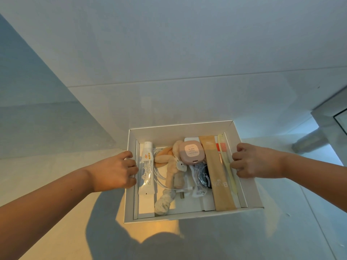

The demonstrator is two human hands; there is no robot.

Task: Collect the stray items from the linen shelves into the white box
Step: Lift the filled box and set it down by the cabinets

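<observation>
The white box [189, 216] sits in the middle of the view on a pale surface. My left hand [114, 170] grips its left wall and my right hand [253, 161] grips its right wall, fingers curled over the rims. Inside lie a white tube [147, 167], a beige plush headband [171, 166], a pink square case [191, 152], white cables with a plug [185, 192], a dark round item [204, 178], a tan "Brush" packet [219, 177] and a yellow comb [228, 166].
A pale tiled wall [169, 53] rises behind the box. A grey pipe [309, 143] and a window frame [334, 113] stand at the right. My shadow falls on the surface below the box.
</observation>
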